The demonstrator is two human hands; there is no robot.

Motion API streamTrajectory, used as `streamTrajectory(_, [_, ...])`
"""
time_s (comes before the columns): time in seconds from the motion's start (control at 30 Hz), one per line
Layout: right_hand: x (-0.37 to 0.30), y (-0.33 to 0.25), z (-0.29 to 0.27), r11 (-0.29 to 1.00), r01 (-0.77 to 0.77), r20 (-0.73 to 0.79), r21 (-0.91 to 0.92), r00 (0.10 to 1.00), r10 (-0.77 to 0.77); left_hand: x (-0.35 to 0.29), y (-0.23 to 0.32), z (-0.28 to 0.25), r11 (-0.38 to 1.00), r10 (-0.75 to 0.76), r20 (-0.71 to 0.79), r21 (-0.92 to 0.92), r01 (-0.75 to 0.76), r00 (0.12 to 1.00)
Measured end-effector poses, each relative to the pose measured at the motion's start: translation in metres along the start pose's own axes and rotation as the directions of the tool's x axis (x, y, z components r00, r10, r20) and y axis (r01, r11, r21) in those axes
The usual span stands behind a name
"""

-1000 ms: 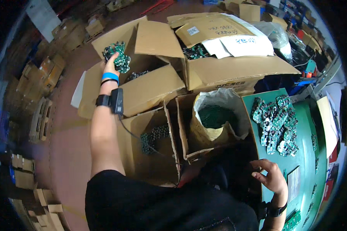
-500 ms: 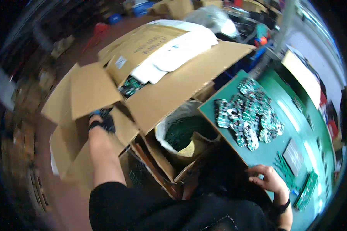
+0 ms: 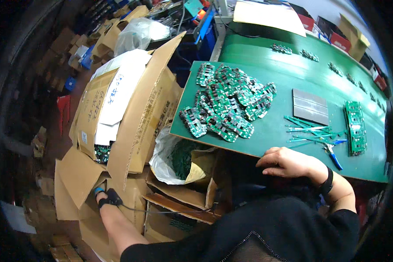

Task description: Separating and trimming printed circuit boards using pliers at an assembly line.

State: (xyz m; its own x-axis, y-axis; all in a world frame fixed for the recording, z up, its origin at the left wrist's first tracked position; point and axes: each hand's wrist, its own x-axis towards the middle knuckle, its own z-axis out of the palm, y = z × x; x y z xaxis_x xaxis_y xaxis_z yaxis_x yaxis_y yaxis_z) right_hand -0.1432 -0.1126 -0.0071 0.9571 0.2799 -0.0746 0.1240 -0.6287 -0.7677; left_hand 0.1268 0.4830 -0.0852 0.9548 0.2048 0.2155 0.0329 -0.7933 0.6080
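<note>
My left hand (image 3: 99,192) reaches down into an open cardboard carton (image 3: 74,170) at the left. Something blue shows at this hand, and its fingers are hidden by the carton flap. A black strap with a cable is around that wrist. My right hand (image 3: 281,161) rests at the near edge of the green table (image 3: 266,144), empty, its fingers loosely bent and apart from the thumb. Beyond it lie a heap of green circuit boards (image 3: 225,98), thin green strips (image 3: 310,131), blue-handled pliers (image 3: 332,155) and a grey ridged block (image 3: 310,106).
A larger carton (image 3: 139,118) with papers and circuit boards stands beyond my left hand. Between it and the table is a white bag (image 3: 161,153) with green scraps inside. A green board panel (image 3: 356,126) lies at the right. Small boards (image 3: 310,55) line the far green surface.
The view has swung right, so more of the table shows. My left hand stays in the carton opening, and my right hand stays at the table edge.
</note>
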Motion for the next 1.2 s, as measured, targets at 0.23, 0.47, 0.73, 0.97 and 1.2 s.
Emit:
streamTrajectory(0.23, [-0.028, -0.014, -0.044, 0.986, 0.079, 0.069, -0.146, 0.995, -0.069, -0.006, 0.029, -0.05, 0.967, 0.024, -0.089, 0.254, 0.0, 0.996])
streamTrajectory(0.47, [-0.046, -0.036, -0.083, 0.966, 0.042, 0.111, -0.255, 0.994, -0.014, -0.178, 0.135, -0.044, 0.993, 0.113, -0.02, 0.02, -0.112, 0.993])
streamTrajectory(0.73, [-0.032, -0.018, -0.07, 0.959, 0.182, 0.242, -0.216, 0.962, -0.128, -0.234, 0.388, -0.063, -0.744, 0.63, -0.605, -0.649, -0.158, -0.487])
streamTrajectory(0.97, [-0.008, 0.001, -0.095, 0.943, 0.006, 0.161, -0.332, 0.986, 0.051, -0.251, 0.429, -0.08, -0.098, 0.665, -0.304, -0.941, 0.323, -0.682])
streamTrajectory(1.2, [0.038, 0.073, -0.112, 0.849, -0.046, -0.272, -0.526, 0.955, -0.117, -0.248, 0.45, -0.064, -0.084, 0.647, -0.321, -0.932, 0.353, -0.692])
